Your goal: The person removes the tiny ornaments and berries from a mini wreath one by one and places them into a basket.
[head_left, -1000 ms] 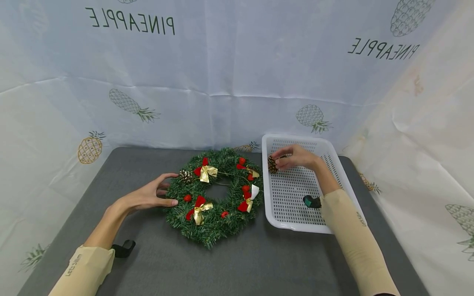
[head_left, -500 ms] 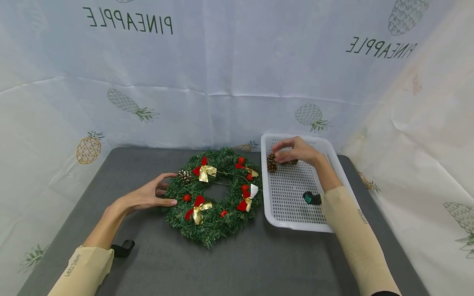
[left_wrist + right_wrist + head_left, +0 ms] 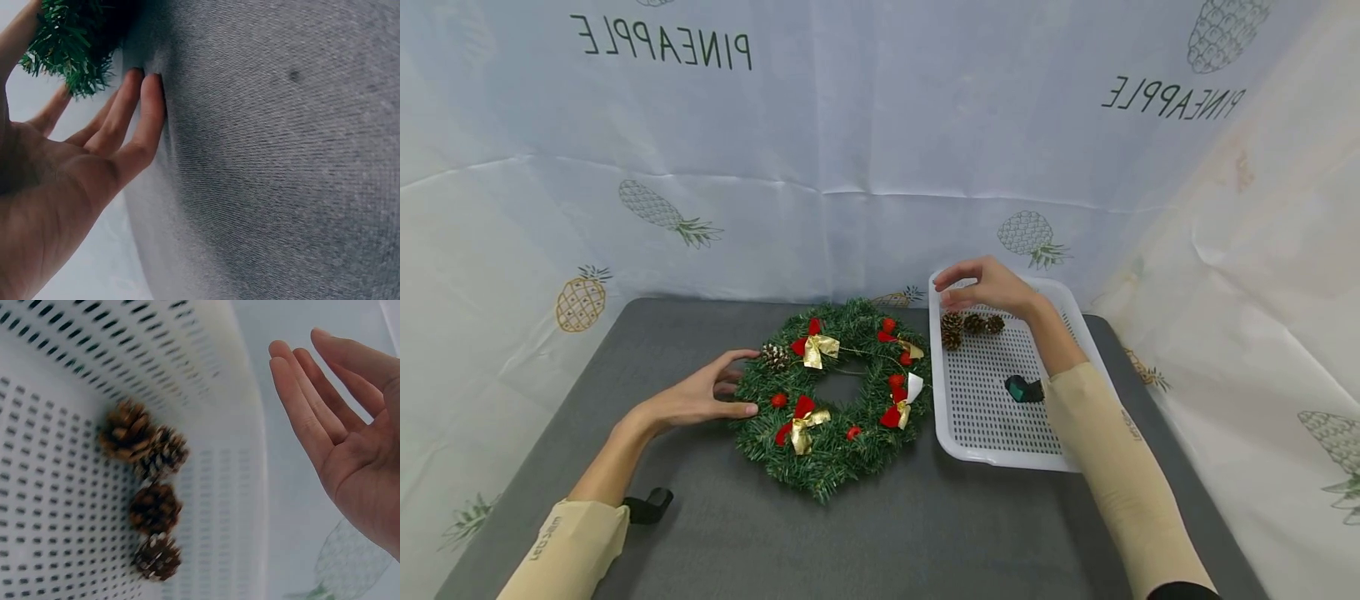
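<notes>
wreath (image 3: 842,450) lies flat on the grey table (image 3: 850,542), left hand (image 3: 700,398) touching its left edge, thumb and fingers pretty wide. white basket (image 3: 985,400) just right of it, four pinecones (image 3: 974,324) near its far-left corner, right hand (image 3: 988,287) above, grip wide too. pineapple curtain (image 3: 865,125) behind.

Room above pinecones (image 3: 155,509), basket walls (image 3: 234,487) around

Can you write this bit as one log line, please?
left hand: at edge of wreath; right hand: empty, near basket; four pinecones: in basket
</notes>
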The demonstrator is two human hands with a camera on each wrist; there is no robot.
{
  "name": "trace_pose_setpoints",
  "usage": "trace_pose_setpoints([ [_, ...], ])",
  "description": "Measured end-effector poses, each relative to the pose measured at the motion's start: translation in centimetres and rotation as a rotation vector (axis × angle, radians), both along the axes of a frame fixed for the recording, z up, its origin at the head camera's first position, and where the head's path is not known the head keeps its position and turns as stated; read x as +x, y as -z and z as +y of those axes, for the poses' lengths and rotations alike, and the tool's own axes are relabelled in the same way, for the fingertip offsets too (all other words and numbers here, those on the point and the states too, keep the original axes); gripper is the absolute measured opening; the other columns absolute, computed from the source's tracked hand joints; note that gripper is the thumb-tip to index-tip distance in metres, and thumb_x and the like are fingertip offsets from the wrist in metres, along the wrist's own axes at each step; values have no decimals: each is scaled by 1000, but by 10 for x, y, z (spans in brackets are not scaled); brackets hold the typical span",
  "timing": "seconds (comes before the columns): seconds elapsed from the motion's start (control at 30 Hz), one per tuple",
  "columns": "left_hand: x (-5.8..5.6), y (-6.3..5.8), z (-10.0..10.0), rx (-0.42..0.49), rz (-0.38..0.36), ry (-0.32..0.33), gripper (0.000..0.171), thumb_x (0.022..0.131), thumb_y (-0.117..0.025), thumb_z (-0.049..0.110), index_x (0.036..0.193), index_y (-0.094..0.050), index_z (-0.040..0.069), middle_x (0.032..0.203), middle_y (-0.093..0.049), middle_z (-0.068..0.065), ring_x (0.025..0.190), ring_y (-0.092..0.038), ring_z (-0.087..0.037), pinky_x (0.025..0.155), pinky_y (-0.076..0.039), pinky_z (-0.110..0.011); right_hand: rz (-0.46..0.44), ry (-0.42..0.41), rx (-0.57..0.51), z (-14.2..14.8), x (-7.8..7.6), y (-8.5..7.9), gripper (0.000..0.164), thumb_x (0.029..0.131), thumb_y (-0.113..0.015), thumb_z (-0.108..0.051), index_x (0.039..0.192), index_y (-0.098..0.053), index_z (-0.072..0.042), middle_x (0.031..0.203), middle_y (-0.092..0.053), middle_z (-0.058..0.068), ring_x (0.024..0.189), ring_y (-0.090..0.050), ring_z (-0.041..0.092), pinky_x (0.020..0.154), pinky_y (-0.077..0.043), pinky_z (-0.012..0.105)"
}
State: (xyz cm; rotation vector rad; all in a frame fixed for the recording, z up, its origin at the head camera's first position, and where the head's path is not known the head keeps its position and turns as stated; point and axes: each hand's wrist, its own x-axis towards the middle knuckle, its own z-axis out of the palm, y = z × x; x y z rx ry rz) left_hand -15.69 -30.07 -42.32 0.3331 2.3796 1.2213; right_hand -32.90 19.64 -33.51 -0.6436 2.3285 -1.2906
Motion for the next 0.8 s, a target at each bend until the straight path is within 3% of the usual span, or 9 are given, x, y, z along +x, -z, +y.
trace_pose_setpoints([
  [0.2, -1, 2, 0, 6, 17, 10, 95, 102, -79, 36, 174, -19, 19, 173, -22, -39, 154, -35, -65, 109, -53, -71, 6, -35, -12, -18, 0, -16, 36, 102, -74, -8, 138, -70, -1, 142, -69, 22, 114, -79, 38, 106, -62, 55],
  [0.47, -2, 1, 0, 24, 8, 19, 96, 102, -79, 34, 174, -18, 20, 174, -21, -39, 156, -32, -65, 113, -51, -71, 12, -74, 1, -36, 1, -26, 37, 102, -75, -5, 138, -70, 0, 144, -69, 23, 107, -82, 23, 103, -64, 48],
  [0.57, -2, 1, -2, 21, -4, 10, 95, 102, -79, 35, 174, -18, 21, 174, -20, -39, 157, -30, -65, 114, -49, -72, 16, -91, 7, -43, 0, -27, 37, 102, -75, -4, 138, -70, 1, 144, -69, 23, 104, -83, 19, 104, -64, 50],
  [0.8, -1, 3, -3, 12, -8, 1, 96, 101, -79, 37, 174, -18, 23, 174, -20, -38, 158, -30, -64, 114, -48, -73, 22, -125, 10, -60, -2, -28, 38, 102, -75, -4, 140, -70, 0, 143, -70, 23, 102, -83, 18, 96, -67, 37],
])
